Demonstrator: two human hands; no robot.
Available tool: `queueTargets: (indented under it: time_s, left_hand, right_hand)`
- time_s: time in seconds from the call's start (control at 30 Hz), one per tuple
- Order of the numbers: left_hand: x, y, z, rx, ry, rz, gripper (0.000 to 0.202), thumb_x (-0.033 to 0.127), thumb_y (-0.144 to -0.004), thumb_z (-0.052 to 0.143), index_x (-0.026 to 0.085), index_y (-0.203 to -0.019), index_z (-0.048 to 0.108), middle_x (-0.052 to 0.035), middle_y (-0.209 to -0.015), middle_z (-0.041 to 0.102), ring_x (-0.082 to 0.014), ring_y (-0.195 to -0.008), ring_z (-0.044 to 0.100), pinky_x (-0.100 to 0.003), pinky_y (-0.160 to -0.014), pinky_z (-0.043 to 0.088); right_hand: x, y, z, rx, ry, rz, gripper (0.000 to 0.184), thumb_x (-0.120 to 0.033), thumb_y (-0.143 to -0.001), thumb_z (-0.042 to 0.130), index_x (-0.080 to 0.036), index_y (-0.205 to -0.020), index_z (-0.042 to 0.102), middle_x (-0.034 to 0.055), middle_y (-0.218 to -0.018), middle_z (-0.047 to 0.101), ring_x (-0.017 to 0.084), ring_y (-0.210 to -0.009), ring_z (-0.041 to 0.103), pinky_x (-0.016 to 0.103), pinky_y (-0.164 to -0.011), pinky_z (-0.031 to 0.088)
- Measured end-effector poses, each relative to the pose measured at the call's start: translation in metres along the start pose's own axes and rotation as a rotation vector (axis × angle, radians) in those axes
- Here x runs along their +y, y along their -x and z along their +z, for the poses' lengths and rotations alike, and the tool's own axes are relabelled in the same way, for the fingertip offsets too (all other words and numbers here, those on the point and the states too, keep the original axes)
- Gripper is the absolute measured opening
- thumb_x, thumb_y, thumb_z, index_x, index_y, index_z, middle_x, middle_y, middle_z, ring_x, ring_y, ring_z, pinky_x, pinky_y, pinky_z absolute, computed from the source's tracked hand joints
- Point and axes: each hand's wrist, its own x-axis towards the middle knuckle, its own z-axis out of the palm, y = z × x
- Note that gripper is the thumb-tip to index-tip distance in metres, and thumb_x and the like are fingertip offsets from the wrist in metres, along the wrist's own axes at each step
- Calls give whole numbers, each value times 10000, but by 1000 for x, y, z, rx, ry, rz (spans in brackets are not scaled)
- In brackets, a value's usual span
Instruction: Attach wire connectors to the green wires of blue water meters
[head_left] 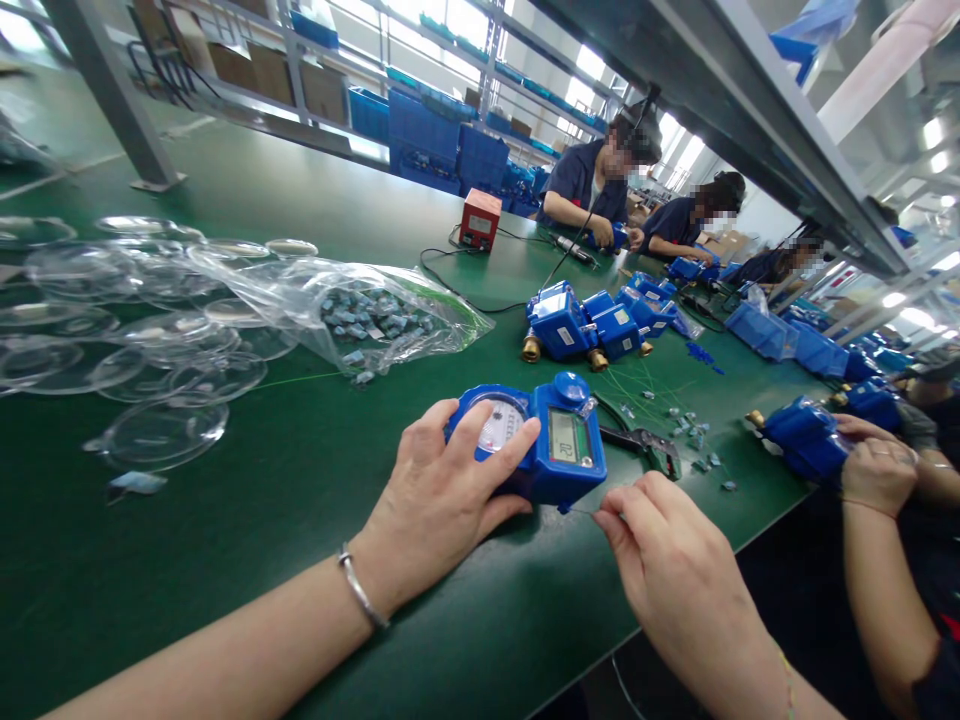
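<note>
A blue water meter (559, 440) with a round dial and a small LCD window lies on the green table (300, 480) in front of me. My left hand (442, 490) rests over its dial end, fingers wrapped round the housing. My right hand (652, 540) is at the meter's near right corner, thumb and forefinger pinched on a thin wire (581, 512) that runs to the meter. Pliers (645, 442) lie just right of the meter.
A clear plastic bag of small grey seals (367, 315) and several clear round covers (161, 430) lie to the left. More blue meters (592, 325) stand behind. A co-worker's hands (874, 465) hold another meter (806, 435) at right. Other people work farther back.
</note>
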Motion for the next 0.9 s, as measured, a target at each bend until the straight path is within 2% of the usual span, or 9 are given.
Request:
queueTargets:
  time_s: [0.17,0.3,0.33,0.37,0.43,0.53,0.67,0.77,0.9]
  left_hand:
    - [-1,3,2,41,14,-19,596,459,-752,637,320,-1296,439,-138,-1274,381,-396,-1171,326,-578,-941,345]
    - [10,18,-2,318,44,81,434,356,-737,687,243,-1127,535,-121,-1149,481,-343,-1118,420,-540,-903,388]
    - [16,22,-3,319,83,117,319,315,-751,675,214,-1032,563,-102,-1051,534,-306,-1034,484,-491,-856,431]
    - [22,25,-5,247,145,128,194,278,-773,646,195,-934,577,-76,-936,574,-264,-921,538,-433,-791,467]
    - [35,28,-5,-58,320,32,63,231,-827,553,181,-852,583,-40,-787,615,-207,-739,585,-349,-678,493]
    - [50,22,5,-397,596,-239,189,204,-871,444,177,-984,593,-64,-903,668,-205,-791,631,-339,-716,498]
    - [60,11,25,-542,876,-398,363,320,-931,279,132,-1038,570,-81,-816,675,-172,-643,634,-265,-558,487]
    - [67,15,28,-581,829,-400,444,335,-936,197,140,-956,595,-62,-719,671,-147,-570,617,-220,-470,439]
    - [65,26,8,-654,594,-366,249,314,-791,472,169,-674,637,-90,-696,694,-204,-620,631,-261,-484,421]
  right_hand:
    - [-1,-4,9,-24,0,-20,198,-237,-916,432,-184,-760,543,40,-728,509,188,-694,510,326,-661,405]
    - [-2,-2,24,-25,-23,-56,160,-195,-896,457,-179,-767,551,43,-738,517,190,-704,514,329,-665,419]
    - [-3,-1,27,-12,-45,-64,149,-181,-894,454,-174,-793,563,47,-747,525,191,-713,520,331,-676,427]
    - [-4,1,29,2,-73,-69,146,-165,-893,444,-168,-827,574,53,-757,532,191,-726,526,333,-690,437]
    - [-7,4,31,24,-137,-56,170,-135,-892,416,-153,-900,585,65,-779,545,193,-750,537,340,-716,456]
    - [-9,7,31,54,-210,-10,223,-108,-883,382,-139,-967,586,76,-801,558,197,-769,552,352,-733,481]
    - [-6,7,35,91,-269,11,245,-122,-884,372,-138,-991,593,81,-800,585,192,-744,580,340,-708,508]
    - [1,14,41,135,-291,-76,238,-159,-888,396,-148,-1019,595,80,-812,627,184,-728,616,304,-681,522]
    - [15,30,58,195,-416,-261,198,-312,-843,523,-219,-970,644,49,-782,683,167,-631,647,225,-521,506]
